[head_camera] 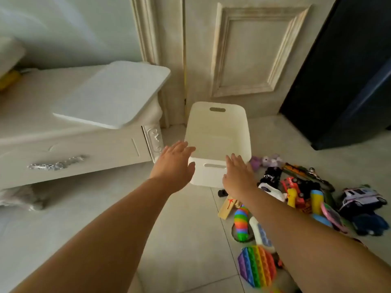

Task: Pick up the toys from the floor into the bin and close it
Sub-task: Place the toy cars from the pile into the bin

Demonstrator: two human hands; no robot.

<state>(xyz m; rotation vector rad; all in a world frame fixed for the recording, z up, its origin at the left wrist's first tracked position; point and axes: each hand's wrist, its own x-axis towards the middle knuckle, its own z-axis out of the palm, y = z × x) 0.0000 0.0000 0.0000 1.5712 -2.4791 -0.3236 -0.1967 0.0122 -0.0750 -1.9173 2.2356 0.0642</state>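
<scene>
At the far left, atop a white carved dresser with a silvery drawer pull, lies a flat white plastic lid with rounded corners, overhanging the dresser's edge. It looks like the bin's cover: light and stiff, and probably easiest to take by its two long edges.

Next comes the left hand, arm stretched forward, palm down, fingers straight and slightly spread. Its fingertips are at the bin's near left corner; whether they touch the rim I cannot tell.

The cream rectangular plastic bin stands open on the pale tiled floor before a panelled door, and no toy shows inside it. It seems thin-walled, smooth and light enough to slide if nudged. The slot handles cut in its short walls offer the surest hold.

The right hand lies over the bin's near wall, just right of the front slot, with its fingers straight and close together, holding nothing.

To the right, the toys are heaped on the floor:
- a small wooden block;
- a rainbow segmented plastic slug, which is jointed, will likely droop, and is best gripped mid-body;
- a rainbow silicone bubble pad, which is floppy and suits a pinch at its edge;
- a purple plush animal, soft and forgiving;
- a red toy truck and a white toy van, which look rigid and light and should be held round their bodies.
</scene>
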